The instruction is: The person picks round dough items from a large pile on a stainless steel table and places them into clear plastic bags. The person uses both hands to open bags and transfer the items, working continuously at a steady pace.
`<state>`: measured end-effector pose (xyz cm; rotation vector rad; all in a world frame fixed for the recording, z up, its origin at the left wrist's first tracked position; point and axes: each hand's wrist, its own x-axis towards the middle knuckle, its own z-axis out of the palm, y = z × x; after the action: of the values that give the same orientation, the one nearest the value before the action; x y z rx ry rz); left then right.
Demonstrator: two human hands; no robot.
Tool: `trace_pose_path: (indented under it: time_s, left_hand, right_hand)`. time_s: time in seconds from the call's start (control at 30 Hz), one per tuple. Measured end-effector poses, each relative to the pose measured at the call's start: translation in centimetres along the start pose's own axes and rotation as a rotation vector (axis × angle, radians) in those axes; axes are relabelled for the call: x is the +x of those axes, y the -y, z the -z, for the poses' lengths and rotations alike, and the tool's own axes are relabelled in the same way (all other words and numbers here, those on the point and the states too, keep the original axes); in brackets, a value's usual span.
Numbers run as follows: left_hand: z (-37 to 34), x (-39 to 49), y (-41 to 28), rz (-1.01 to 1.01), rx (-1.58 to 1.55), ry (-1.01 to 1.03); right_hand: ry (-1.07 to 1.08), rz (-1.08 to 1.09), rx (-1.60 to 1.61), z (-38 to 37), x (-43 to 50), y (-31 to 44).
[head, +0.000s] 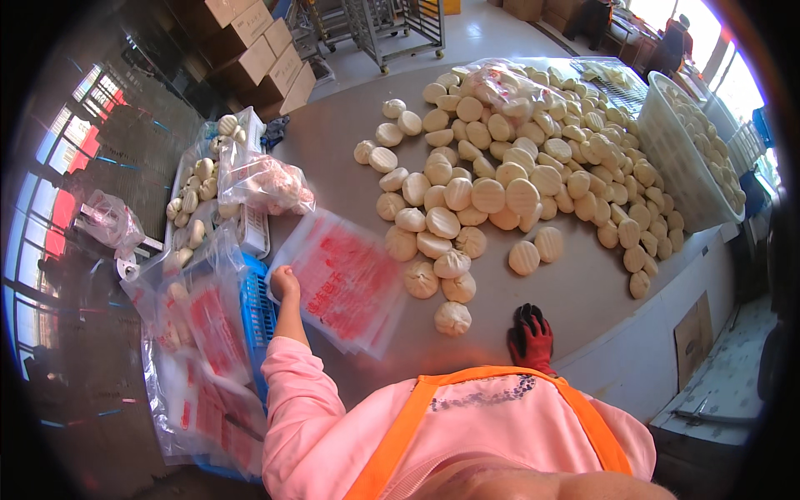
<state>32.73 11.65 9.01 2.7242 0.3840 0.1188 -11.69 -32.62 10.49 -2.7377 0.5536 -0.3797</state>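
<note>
My bare left hand (285,282) grips the left edge of a stack of printed plastic bags (350,281), which lies on the grey table (331,144). My right hand (531,337), in a red and black glove, rests on the table near its front edge, palm down, holding nothing. Between the hands and beyond them lies a large heap of pale steamed buns (522,197), some pleated side up, others showing ridged flat undersides. One pleated bun (452,319) lies nearest to me. A clear plastic bag (509,90) lies on top of the heap at the back.
At the left, a white crate (255,228) holds buns, with a filled bag (265,181) on its edge; a blue basket (256,300) holds more printed bags. A white basket of buns (662,144) leans at the right. Cartons (275,69) and a rack (394,31) stand behind; people are far right.
</note>
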Motion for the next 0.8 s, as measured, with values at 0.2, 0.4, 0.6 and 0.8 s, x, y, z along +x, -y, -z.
trace_pose_path:
  time_s: [0.2, 0.4, 0.6, 0.8]
  left_hand:
    - [5.7, -4.7, -7.1, -0.518, -0.157, -0.840]
    - [16.2, -12.4, -12.5, -0.877, -0.369, -1.020]
    - [23.0, -22.6, -15.0, -1.422, -0.380, -0.815]
    - [22.7, -28.5, -16.6, -1.653, -0.375, -0.375]
  right_hand:
    - [-0.003, -0.002, 0.006, 0.0, -0.2, 0.0]
    - [-0.263, 0.088, 0.262, 0.4, 1.1, 0.0]
    - [-0.014, 0.022, 1.392, 9.0, 12.4, 4.4]
    - [1.647, -0.033, 2.210, 14.6, 14.9, 11.2]
